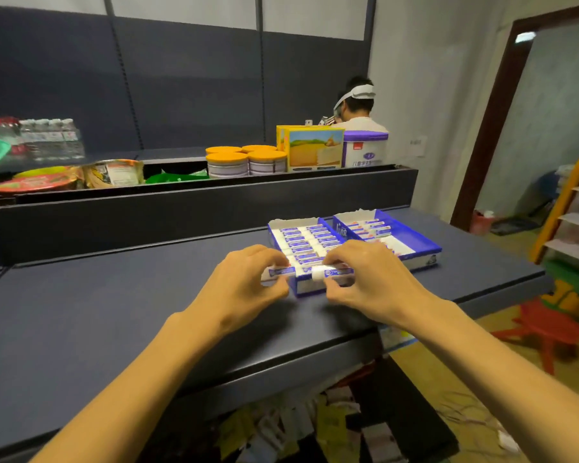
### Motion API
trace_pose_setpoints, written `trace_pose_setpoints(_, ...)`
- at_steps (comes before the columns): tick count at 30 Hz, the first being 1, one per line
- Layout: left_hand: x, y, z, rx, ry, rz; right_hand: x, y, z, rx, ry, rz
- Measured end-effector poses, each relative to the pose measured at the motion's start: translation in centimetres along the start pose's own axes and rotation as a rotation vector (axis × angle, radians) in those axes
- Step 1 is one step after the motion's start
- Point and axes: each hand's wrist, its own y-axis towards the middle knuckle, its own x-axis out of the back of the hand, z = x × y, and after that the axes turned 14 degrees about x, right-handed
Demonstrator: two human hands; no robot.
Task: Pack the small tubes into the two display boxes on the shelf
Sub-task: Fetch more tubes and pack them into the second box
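Two blue display boxes side by side; left nearly full of tubes (right part-filled).

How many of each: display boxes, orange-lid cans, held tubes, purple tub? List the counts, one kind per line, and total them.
display boxes: 2
orange-lid cans: 4
held tubes: 2
purple tub: 1
Total: 9

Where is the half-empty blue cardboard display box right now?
In the head view, the half-empty blue cardboard display box sits right of centre on the dark shelf, touching the fuller blue box, just beyond the right hand.
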Motion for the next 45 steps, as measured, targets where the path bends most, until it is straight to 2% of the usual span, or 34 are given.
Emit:
trace_pose_setpoints(7, -3.9, 5.2, -5.1, 0.012, 0.024, -0.057, 2.1, -0.5, -8.2, 0.047, 0.027, -0.024)
trace_pose_setpoints(12, -6.7, 9.3, -6.5, 0.048, 0.061, -0.024, 2.6, 0.5, -13.3, 0.046, -0.012, -0.049)
trace_pose_setpoints(22, -10.7, 15.1, -8.7, 0.148, 0.153, 0.046, 3.0, 2.3, -22.0, 0.053, -0.063, 0.019)
trace_pose_setpoints(26, -12.1, 16.6, -9.8, 0.206, 0.204, 0.015, 2.6, 3.4, -24.7, 0.109, -0.023, 0.06)
trace_pose_setpoints(35, -14.7, 17.9, -12.3, 0.397, 0.318, -0.051, 2.2, 5.4, -26.8, 0.271, 0.112, 0.108)
trace_pose_setpoints(39, -15.4, 17.7, -12.5, 0.471, 0.379, -0.059, 1.9, 5.7, -26.2, 0.375, -0.018, 0.201)
trace_pose_setpoints(45, -15.5, 17.5, -12.8, 0.491, 0.41, -0.029, 1.6, 5.8, -25.8, 0.366, -0.09, 0.251)
